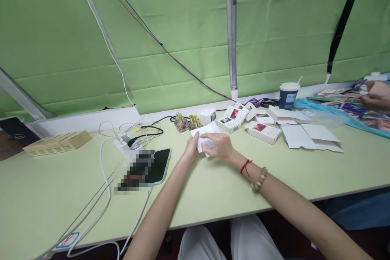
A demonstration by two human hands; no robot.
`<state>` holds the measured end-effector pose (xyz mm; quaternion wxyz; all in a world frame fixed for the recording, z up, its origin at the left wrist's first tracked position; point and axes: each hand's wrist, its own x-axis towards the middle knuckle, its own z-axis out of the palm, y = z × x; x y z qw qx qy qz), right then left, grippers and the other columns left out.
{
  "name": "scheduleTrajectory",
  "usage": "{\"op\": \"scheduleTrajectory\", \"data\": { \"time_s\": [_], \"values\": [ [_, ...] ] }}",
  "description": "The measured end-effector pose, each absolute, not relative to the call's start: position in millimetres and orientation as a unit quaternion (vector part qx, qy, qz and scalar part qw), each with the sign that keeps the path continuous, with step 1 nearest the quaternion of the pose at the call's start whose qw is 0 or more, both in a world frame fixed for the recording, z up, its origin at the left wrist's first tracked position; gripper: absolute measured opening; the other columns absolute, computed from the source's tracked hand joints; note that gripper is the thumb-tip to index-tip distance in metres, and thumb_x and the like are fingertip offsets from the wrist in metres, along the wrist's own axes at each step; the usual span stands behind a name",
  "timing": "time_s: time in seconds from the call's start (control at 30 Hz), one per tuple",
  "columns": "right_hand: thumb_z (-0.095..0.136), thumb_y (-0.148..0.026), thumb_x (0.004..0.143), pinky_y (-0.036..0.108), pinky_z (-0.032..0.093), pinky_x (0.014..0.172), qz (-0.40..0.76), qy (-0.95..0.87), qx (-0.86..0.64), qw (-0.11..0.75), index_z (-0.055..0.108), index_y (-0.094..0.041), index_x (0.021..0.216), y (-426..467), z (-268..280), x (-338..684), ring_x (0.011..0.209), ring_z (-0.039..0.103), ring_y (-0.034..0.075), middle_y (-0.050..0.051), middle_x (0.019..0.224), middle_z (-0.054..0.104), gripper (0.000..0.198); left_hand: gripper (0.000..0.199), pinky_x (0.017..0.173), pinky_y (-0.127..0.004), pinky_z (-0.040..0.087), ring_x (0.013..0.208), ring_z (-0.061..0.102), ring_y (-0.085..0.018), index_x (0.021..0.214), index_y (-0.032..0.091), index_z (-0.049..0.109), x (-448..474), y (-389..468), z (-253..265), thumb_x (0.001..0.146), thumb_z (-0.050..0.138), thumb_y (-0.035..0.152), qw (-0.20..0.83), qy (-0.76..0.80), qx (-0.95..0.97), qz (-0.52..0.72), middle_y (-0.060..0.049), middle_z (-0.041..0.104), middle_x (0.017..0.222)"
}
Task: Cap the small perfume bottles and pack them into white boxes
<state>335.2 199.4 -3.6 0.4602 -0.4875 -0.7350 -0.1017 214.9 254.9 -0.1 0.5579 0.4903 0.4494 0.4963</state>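
Both of my hands are on a small white cardboard box (211, 129) held above the middle of the table. My left hand (191, 145) grips its left edge with closed fingers. From the right, my right hand (218, 144) has its fingers bent against the near side of the box. The box's inside and underside are hidden from me. Just beyond my hands stand glass perfume bottles with gold tops (194, 122) and another clear bottle with a pinkish bottom (181, 123). A small white box with a green picture (207, 116) is beside them.
Several printed white boxes (263, 131) and unfolded white cartons (312, 137) lie to the right, near a blue paper cup (288, 96). A phone (160, 165), power strip (129, 146) and white cables are left. Beige boxes (57, 143) stand far left. Another person's hand (378, 96) is far right.
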Motion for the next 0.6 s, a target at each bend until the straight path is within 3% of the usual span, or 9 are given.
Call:
{"op": "scheduleTrajectory", "data": {
  "time_s": [0.13,0.2,0.33,0.43,0.6],
  "values": [
    [0.042,-0.030,0.084,0.027,0.042,0.074,-0.067,-0.587,-0.560,0.581,0.060,-0.021,0.106,206.5,2.1,349.6,0.094,0.058,0.018,0.004,0.106,0.064,0.030,0.044,0.065,-0.025,0.050,0.074,0.064,-0.017,0.091,0.011,0.063,216.1,251.9,7.9,0.081,0.050,0.052,0.532,0.481,0.465,0.520,-0.011,0.069,0.090],
    [0.046,-0.036,0.082,0.030,0.042,0.075,-0.009,-0.523,-0.598,0.607,0.054,-0.020,0.116,211.2,2.5,358.1,0.091,0.058,0.019,0.006,0.109,0.062,0.038,0.054,0.064,-0.026,0.050,0.076,0.065,-0.020,0.088,0.010,0.064,216.1,251.5,9.3,0.079,0.047,0.061,0.517,0.497,0.467,0.518,-0.013,0.069,0.089],
    [0.044,-0.049,0.081,0.034,0.042,0.079,0.148,-0.484,-0.635,0.583,0.055,-0.021,0.114,219.4,-2.7,368.3,0.078,0.058,0.018,0.004,0.100,0.064,0.044,0.060,0.066,-0.028,0.051,0.080,0.066,-0.022,0.088,0.011,0.065,216.2,251.5,7.4,0.079,0.041,0.065,0.509,0.509,0.471,0.510,-0.014,0.070,0.088],
    [0.037,-0.052,0.084,0.034,0.041,0.085,0.209,-0.526,-0.582,0.584,0.060,-0.021,0.106,223.8,-8.4,367.5,0.091,0.057,0.020,0.005,0.107,0.063,0.044,0.062,0.069,-0.030,0.052,0.080,0.066,-0.023,0.091,0.011,0.065,216.2,251.6,5.3,0.083,0.034,0.064,0.514,0.514,0.477,0.495,-0.014,0.070,0.087],
    [0.031,-0.051,0.087,0.034,0.042,0.087,0.271,-0.581,-0.502,0.580,0.053,-0.020,0.118,221.8,-13.0,356.4,0.104,0.055,0.021,0.007,0.117,0.059,0.049,0.061,0.072,-0.032,0.052,0.081,0.066,-0.022,0.099,0.011,0.063,217.1,251.8,-0.4,0.087,0.027,0.058,0.535,0.535,0.484,0.441,-0.014,0.069,0.097]
  ]
}}
